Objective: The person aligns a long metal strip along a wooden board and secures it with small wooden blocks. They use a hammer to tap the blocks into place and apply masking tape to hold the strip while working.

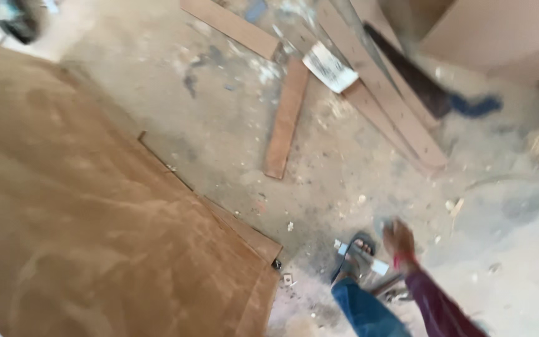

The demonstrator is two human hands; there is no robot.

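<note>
My right hand [399, 240] swings blurred at the lower right, above the dusty floor, with a red band at the wrist and a dark red sleeve behind it. Motion blur hides whether its fingers are closed or hold anything. Just left of it are my foot in a sandal [357, 254] and my blue trouser leg [364, 309]. A large brown plywood sheet [95, 218] fills the left half of the view, its corner close to my foot. My left hand is out of view.
Several wooden strips lie on the concrete floor: one short plank [286, 118] in the middle, longer boards [388, 93] at the upper right. A white scrap [329, 67] rests on them. A pale board [500, 31] stands at the top right. Sawdust and chips lie scattered about.
</note>
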